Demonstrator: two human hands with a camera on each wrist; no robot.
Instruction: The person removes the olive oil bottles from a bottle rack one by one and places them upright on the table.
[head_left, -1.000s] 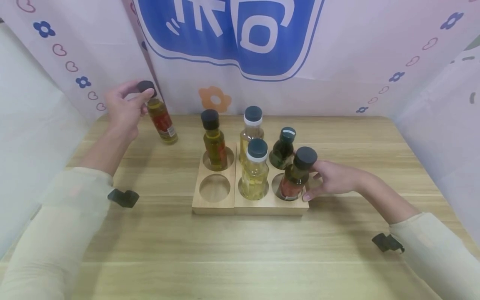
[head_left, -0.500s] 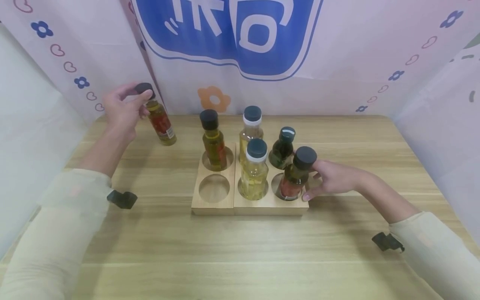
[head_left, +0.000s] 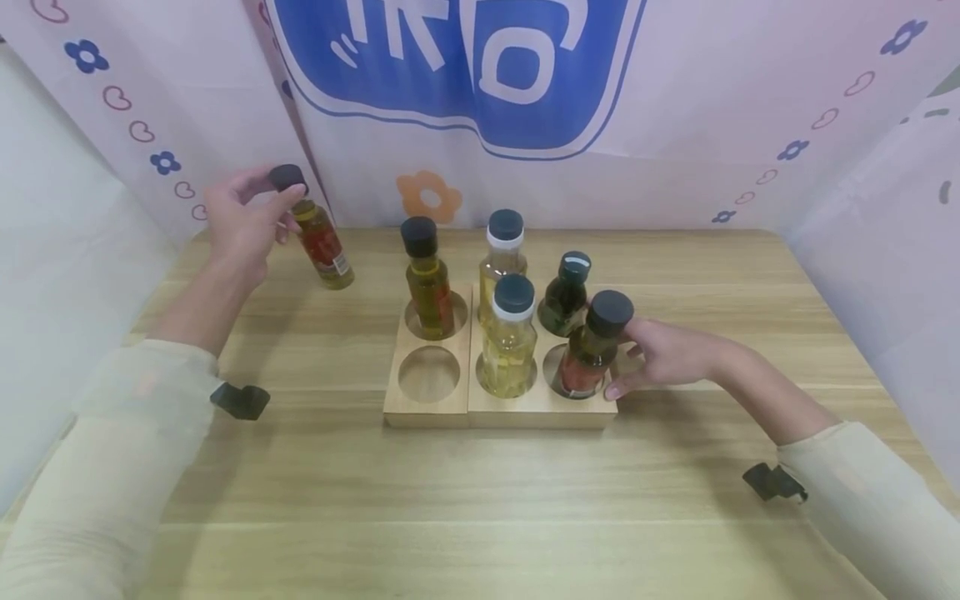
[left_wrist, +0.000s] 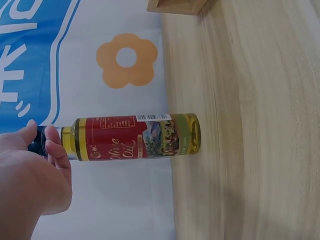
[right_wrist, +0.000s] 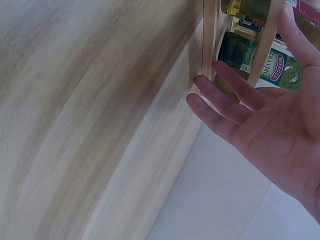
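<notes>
At the back left of the table, my left hand (head_left: 243, 221) grips the black cap of an olive oil bottle (head_left: 324, 250). In the left wrist view this bottle has a red "Olive Oil" label; its base is at the tabletop. My right hand (head_left: 667, 354) touches the right end of a wooden bottle rack (head_left: 427, 408). The right wrist view shows that hand's fingers extended and spread, the thumb against the rack's top board (right_wrist: 265, 45). Nearest that hand in the rack stands a red-labelled, black-capped bottle (head_left: 588, 362). The rack's front-left hole holds no bottle.
Also in the rack are a black-capped oil bottle (head_left: 430, 292), two clear bottles of pale oil (head_left: 508, 354) with dark green caps, and a small dark green bottle (head_left: 566, 300). A printed cloth (head_left: 675, 150) hangs behind the wooden table (head_left: 480, 517).
Both hands stay almost where they were. The left hand and its olive oil bottle have shifted only slightly left. The rack and its bottles hold their places.
</notes>
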